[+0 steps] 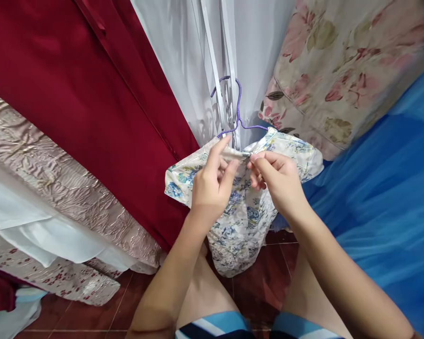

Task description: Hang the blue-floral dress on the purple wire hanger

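A white blouse (229,230) with blue floral print hangs from a purple hanger (239,106), its short sleeves spread to both sides. At its neckline my right hand (281,176) pinches the edge between thumb and forefinger. A small, dark, shiny piece (246,154) shows right by those fingertips; its kind is too small to tell. My left hand (212,183) is in front of the left side of the neckline, forefinger and thumb apart and the other fingers curled. Nothing shows between the left thumb and forefinger. Both hands cover part of the collar.
Long hanging fabrics surround the blouse: dark red cloth (102,117) and embossed pinkish cloth (56,174) on the left, white cloth with straps (265,42) behind, floral cloth (325,70) and blue cloth (392,197) on the right. Below lies a red tiled floor (92,310). My bare legs frame the blouse's hem.
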The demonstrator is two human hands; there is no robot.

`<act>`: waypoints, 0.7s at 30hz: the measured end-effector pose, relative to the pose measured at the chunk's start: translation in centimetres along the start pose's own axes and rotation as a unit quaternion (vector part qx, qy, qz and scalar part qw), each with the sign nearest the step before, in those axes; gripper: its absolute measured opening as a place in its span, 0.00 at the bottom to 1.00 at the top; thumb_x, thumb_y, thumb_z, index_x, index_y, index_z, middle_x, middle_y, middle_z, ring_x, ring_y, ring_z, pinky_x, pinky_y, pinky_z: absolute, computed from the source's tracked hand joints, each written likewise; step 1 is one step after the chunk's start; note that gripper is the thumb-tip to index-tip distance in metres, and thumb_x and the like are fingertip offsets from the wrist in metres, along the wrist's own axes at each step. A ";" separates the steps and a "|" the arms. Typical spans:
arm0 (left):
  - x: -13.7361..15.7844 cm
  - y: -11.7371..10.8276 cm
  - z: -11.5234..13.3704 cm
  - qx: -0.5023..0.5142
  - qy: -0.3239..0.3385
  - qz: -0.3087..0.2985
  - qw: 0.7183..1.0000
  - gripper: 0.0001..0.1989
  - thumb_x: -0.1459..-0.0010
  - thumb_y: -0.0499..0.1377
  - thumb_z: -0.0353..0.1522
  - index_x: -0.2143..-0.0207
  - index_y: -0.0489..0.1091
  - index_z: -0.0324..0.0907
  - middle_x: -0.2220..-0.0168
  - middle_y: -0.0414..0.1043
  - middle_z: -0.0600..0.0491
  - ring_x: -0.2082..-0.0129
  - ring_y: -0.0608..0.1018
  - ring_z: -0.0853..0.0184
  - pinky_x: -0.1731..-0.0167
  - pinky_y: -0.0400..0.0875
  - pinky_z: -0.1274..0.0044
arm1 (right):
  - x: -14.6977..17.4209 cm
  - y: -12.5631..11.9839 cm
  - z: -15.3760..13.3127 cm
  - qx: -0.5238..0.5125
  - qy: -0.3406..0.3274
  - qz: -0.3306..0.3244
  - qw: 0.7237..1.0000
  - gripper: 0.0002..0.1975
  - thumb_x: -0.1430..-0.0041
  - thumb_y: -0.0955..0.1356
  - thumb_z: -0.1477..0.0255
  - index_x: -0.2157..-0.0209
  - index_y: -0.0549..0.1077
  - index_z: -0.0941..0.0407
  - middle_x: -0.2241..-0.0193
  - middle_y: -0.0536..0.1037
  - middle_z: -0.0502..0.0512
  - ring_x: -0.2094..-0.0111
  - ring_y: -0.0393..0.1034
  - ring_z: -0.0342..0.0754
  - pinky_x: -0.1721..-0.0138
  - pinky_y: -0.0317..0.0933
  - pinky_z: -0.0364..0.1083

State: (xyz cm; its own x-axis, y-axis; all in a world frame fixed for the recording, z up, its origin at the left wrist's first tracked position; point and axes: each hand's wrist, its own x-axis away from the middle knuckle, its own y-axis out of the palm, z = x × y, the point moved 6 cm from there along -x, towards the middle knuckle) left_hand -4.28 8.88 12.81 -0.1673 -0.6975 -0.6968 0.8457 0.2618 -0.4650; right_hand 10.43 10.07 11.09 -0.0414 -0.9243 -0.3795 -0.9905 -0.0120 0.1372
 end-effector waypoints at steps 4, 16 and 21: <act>-3.1 0.5 0.5 -0.024 0.031 0.011 0.999 0.12 0.31 0.54 0.37 0.65 0.70 0.42 0.79 0.61 0.60 0.80 0.64 0.73 0.76 0.58 0.79 | 0.0 0.3 0.3 0.013 -0.023 -0.011 1.000 0.14 0.36 0.68 0.65 0.75 0.70 0.55 0.87 0.69 0.44 0.85 0.60 0.39 0.81 0.55 0.40; -2.4 1.2 0.5 0.213 -0.018 0.046 0.976 0.12 0.32 0.57 0.37 0.68 0.66 0.41 0.78 0.60 0.58 0.80 0.64 0.75 0.80 0.61 0.82 | -1.6 1.1 2.4 -0.073 -0.050 -0.034 0.996 0.16 0.35 0.68 0.60 0.73 0.70 0.55 0.86 0.67 0.42 0.86 0.55 0.37 0.83 0.51 0.39; -2.6 0.7 -0.1 0.305 -0.036 0.102 0.946 0.10 0.33 0.58 0.37 0.67 0.66 0.42 0.77 0.57 0.59 0.81 0.62 0.75 0.82 0.58 0.82 | -1.3 2.0 2.6 -0.089 -0.067 -0.020 0.994 0.16 0.37 0.69 0.62 0.75 0.69 0.56 0.86 0.66 0.43 0.84 0.60 0.38 0.81 0.54 0.40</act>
State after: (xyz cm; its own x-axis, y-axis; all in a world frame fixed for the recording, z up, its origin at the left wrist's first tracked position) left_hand -3.31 10.93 14.22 0.0466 -0.7235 -0.6888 0.9955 -0.0231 0.0916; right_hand 8.13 12.24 9.49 -0.0305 -0.8627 -0.5048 -0.9535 -0.1264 0.2737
